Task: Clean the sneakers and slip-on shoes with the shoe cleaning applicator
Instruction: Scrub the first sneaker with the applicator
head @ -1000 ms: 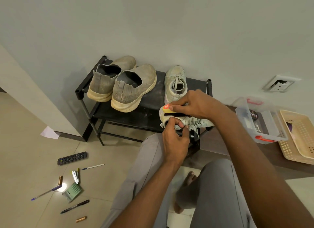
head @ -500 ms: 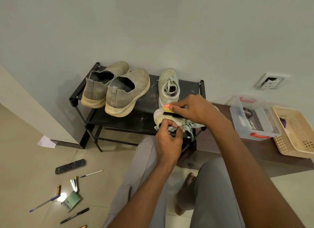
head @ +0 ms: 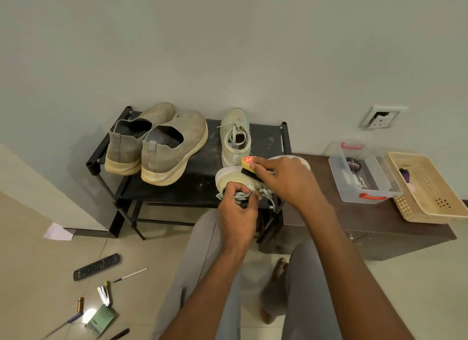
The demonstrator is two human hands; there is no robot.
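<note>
A: Listing by size: black shoe rack [head: 197, 185] against the wall, carrying two grey slip-on shoes [head: 162, 147] and one pale sneaker [head: 235, 137].

B: Second sneaker [head: 231, 178]?

A: At the rack's front right, largely hidden by both hands. Left hand [head: 236, 213] pinches its laces and collar. Right hand [head: 286, 180] grips the shoe cleaning applicator [head: 247, 166], its dark pad against the upper.

B: Smaller items?

A: Clear box [head: 364, 172], contents indistinct; remote [head: 96, 266]; pens at the lower left, partly cut off.
</note>
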